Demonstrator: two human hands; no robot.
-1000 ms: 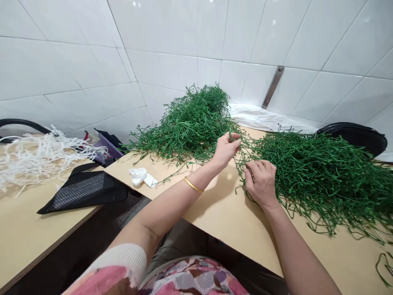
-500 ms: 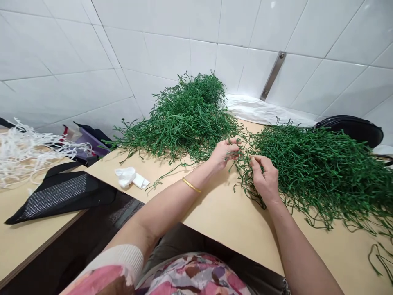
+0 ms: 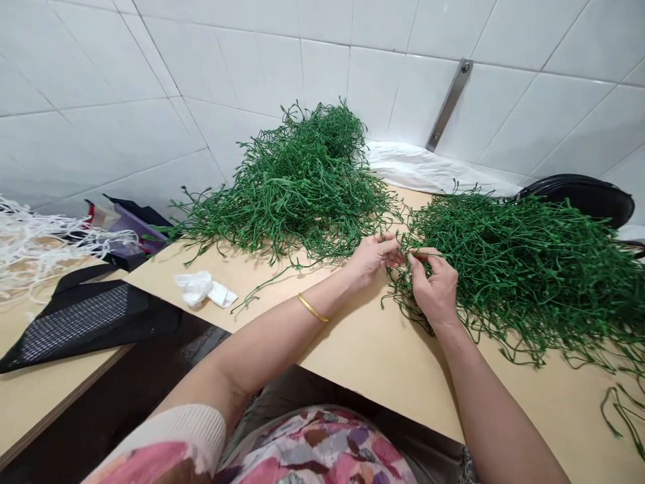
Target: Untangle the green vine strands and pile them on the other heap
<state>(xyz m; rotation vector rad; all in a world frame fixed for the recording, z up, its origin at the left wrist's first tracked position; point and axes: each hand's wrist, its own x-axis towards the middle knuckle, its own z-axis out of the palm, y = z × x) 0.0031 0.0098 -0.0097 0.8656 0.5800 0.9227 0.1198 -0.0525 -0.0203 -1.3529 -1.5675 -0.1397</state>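
Note:
Thin green plastic stems with small knobbed tips lie in a heap on the left (image 3: 302,195) and a second heap on the right (image 3: 534,269). Between the heaps, my left hand (image 3: 373,257) is closed with its fingertips pinching green stems. My right hand (image 3: 434,286) pinches green stems too, thumb against forefinger, almost touching the left fingertips. Loose strands (image 3: 403,299) hang below both hands onto the table. Exactly how many stems each hand grips is hidden by the fingers.
The pale wooden table (image 3: 347,349) runs up to a white tiled wall. Crumpled white tissue (image 3: 201,290) lies left of my forearm. A black mesh bag (image 3: 85,319) and white strands (image 3: 50,242) cover the side table. A black case (image 3: 584,195) stands behind the right heap.
My hands have come closer together, the left moving slightly right, so the fingertips now nearly meet. The whole view has shifted a little.

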